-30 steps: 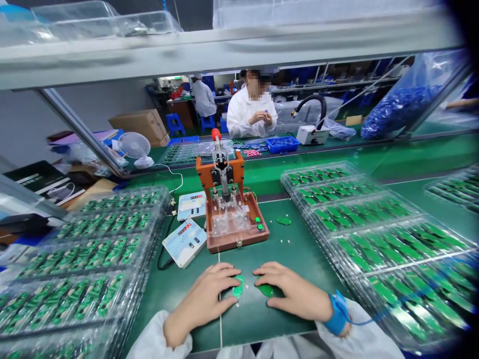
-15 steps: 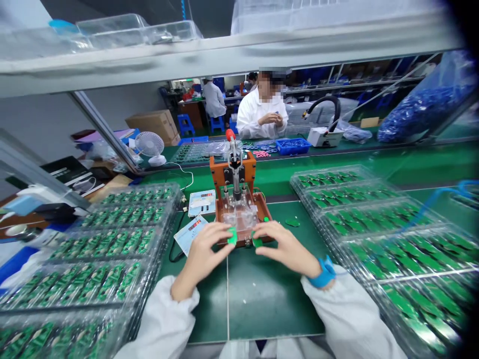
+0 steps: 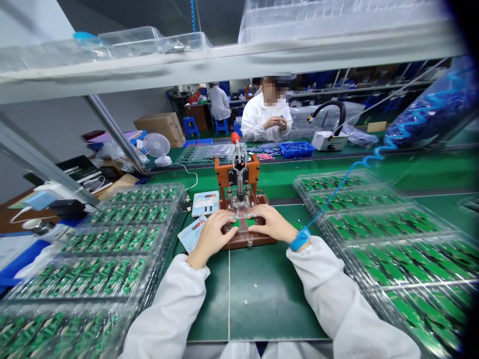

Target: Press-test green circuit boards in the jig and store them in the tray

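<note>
Both hands are over the front of a test fixture (image 3: pixel 237 174), an orange frame with a red-knobbed toggle clamp and a clear plate. My left hand (image 3: pixel 216 233) pinches a small green circuit board (image 3: pixel 235 223) between thumb and fingers at the left of the fixture bed. On the right side, my right hand (image 3: pixel 272 224) has its thumb and fingers on another green circuit board (image 3: pixel 251 222). Fingers cover part of each board. A blue wrist strap (image 3: pixel 299 240) with a coiled cord circles my right wrist.
Stacked clear trays (image 3: pixel 123 239) of green boards stand at left, and more trays (image 3: pixel 377 224) at right. Two small meters with red digits, one of them the upper meter (image 3: pixel 205 203), lie left of the fixture. A fan (image 3: pixel 157 146) and a co-worker (image 3: pixel 266 117) are beyond.
Both hands have moved forward from the fixture's front edge onto its bed, carrying the green boards. The view has shifted slightly. The blue cord now stretches across the right trays.
</note>
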Tool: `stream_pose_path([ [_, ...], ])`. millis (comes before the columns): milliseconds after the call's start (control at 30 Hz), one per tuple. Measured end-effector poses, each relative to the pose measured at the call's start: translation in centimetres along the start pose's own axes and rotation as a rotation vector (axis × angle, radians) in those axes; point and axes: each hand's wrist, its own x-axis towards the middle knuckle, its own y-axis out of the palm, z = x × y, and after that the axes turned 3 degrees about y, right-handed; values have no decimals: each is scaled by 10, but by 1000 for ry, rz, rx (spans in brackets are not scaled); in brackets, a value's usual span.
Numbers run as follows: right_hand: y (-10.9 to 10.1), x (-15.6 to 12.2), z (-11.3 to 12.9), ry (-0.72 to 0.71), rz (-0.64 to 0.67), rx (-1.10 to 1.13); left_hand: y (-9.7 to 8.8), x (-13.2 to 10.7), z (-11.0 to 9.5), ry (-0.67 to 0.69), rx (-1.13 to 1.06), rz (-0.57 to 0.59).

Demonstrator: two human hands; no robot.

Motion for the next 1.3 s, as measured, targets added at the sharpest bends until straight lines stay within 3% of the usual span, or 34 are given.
stream_pose_path([
  [400, 10, -26, 7, 38, -62, 31, 12, -9, 6, -36, -61, -61],
  [533, 5, -24, 14, 88, -283, 142, 17, -13, 6, -65, -73, -100],
  [667, -26, 3, 31, 211, -668, 337, 18, -13, 5, -98, -83, -119],
  [767, -60, 40, 47, 136, -797, 435, 18, -11, 5, -103, -117, -115],
  [967, -110, 115, 58, -80, -753, 405, 19, -8, 6, -268, -361, -295],
  [1100, -118, 148, 50, -76, -661, 366, 14, -8, 5, -181, -202, -229],
  [1200, -121, 161, 48, -48, -657, 327, 12, -9, 6, -180, -158, -262],
  [1300, -123, 149, 63, -86, -781, 301, 15, -12, 8, -266, -197, -325],
])
